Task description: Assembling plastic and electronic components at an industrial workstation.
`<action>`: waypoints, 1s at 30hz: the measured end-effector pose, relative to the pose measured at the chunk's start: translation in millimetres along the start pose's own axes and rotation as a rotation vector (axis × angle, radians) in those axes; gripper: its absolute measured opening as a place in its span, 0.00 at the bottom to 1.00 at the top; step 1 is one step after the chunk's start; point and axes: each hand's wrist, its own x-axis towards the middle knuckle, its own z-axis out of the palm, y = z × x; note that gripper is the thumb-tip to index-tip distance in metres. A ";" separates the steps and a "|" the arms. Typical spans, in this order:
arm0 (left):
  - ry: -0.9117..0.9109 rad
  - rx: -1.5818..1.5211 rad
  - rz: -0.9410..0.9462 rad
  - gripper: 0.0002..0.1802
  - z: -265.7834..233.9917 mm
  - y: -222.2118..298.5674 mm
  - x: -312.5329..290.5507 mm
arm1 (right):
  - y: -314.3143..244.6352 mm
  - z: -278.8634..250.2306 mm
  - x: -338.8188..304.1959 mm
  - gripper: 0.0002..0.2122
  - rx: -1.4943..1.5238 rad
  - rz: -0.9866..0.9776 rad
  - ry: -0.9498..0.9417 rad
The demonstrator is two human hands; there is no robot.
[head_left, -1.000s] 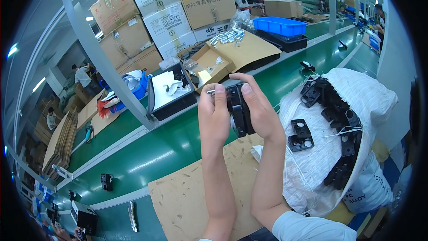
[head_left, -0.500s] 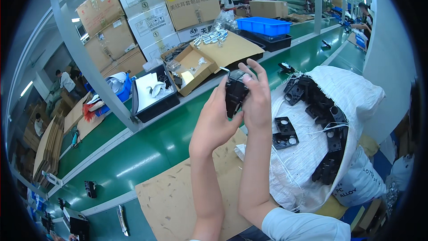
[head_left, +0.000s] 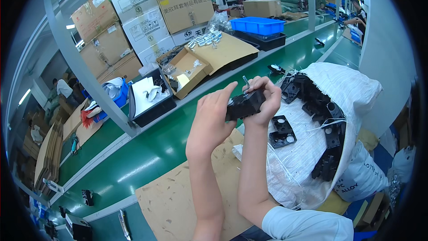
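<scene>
Between my two hands, above the cardboard sheet, is a black plastic housing (head_left: 245, 105). My left hand (head_left: 211, 112) grips its left end, thumb below and fingers along the top. The fingers of my right hand (head_left: 264, 101) are curled round its right end. A thin metal rod (head_left: 246, 82) sticks up from the top of the housing beside my right fingers; whether my right hand also pinches it I cannot tell. Close to my right wrist, a similar black plastic part (head_left: 282, 132) lies on a white woven sack (head_left: 292, 169).
More black parts (head_left: 332, 134) fill the sack's mouth at right. Brown cardboard (head_left: 178, 196) covers the bench below my arms. A green conveyor (head_left: 147, 160) runs behind, with a black bin (head_left: 154, 107) and an open carton (head_left: 191, 73) beyond it. A utility knife (head_left: 124, 224) lies lower left.
The black housing has turned from upright to lying more level, and sits slightly lower and to the right. My right fingers have gone from raised to curled round its end.
</scene>
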 end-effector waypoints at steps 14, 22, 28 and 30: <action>-0.250 -0.184 -0.395 0.29 6.7 -17.6 1.4 | 10.0 14.5 -5.2 0.11 -0.733 -0.104 0.051; -0.445 0.376 -0.752 0.27 55.5 -86.3 -33.5 | 28.3 62.7 -41.7 0.08 -0.919 -0.083 -0.312; -0.386 0.615 -0.851 0.27 56.8 -83.4 -31.0 | 5.7 93.5 -64.2 0.08 -0.730 0.164 -0.741; -0.373 0.639 -0.838 0.26 60.3 -75.1 -22.3 | -0.5 96.6 -66.5 0.07 -0.711 0.123 -0.773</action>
